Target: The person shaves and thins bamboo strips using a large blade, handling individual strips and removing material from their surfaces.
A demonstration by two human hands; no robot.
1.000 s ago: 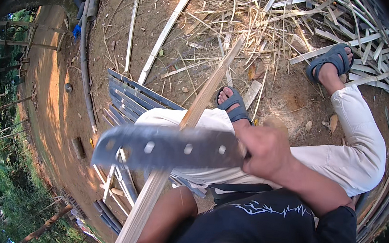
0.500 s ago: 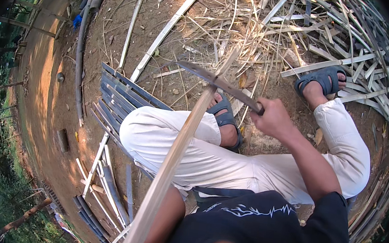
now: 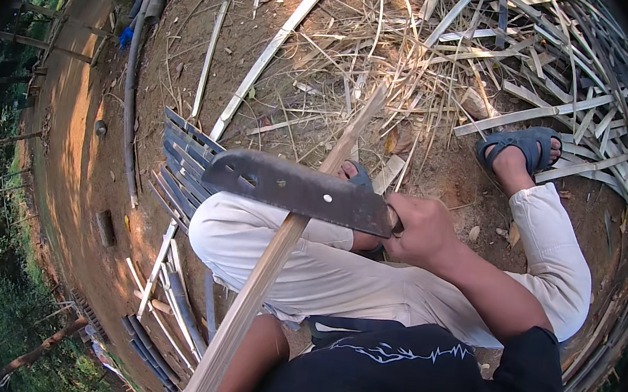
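My right hand (image 3: 425, 232) is closed around the handle of a machete (image 3: 284, 187), whose broad dark blade has several holes. The blade reaches left from my fist, its flat side turned up to the view, and passes over a long pale wooden strip (image 3: 255, 285); whether the two touch I cannot tell. This strip slants from the lower edge up past my bent left leg, its far end splintered. At the lower edge my left arm (image 3: 251, 361) shows beside the strip, but my left hand is out of the picture.
Split dark slats (image 3: 184, 155) lie left of my knee, with more sticks (image 3: 180, 308) below them. A big pile of pale strips (image 3: 570, 93) spreads at far right. Shavings (image 3: 391, 43) litter the ground ahead. A long pole (image 3: 134, 78) lies at left.
My right hand has drawn the machete back along the strip toward my body, and the blade has turned from edge-on to flat. The strip has shifted slightly to the left at its near end.
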